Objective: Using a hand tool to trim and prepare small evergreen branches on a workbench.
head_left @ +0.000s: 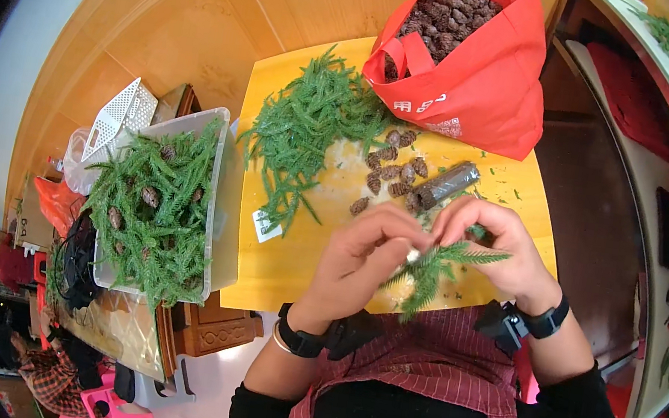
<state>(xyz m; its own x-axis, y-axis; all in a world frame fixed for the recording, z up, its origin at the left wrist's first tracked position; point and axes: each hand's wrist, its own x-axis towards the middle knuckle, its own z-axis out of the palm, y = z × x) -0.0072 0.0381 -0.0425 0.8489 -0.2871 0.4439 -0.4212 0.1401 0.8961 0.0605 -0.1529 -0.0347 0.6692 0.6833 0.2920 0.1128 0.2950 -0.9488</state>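
A green artificial pine sprig (431,277) hangs between my two hands over the near edge of the yellow table (263,281). My left hand (362,256) pinches at the stem end, where a small whitish bit shows. My right hand (498,240) has its thumb and fingers closed round the sprig from the other side. The exact spot where the fingertips meet is partly hidden. Just beyond my hands lie several loose brown pine cones (390,171) and a dark cylinder (448,184) in clear wrap.
A heap of green sprigs (319,111) covers the far left of the table, near a white card (265,226). At the back right stands a red bag (482,93) full of pine cones. On the left is a clear bin (216,217) of finished-looking sprigs; beyond it, a person (54,375) sits.
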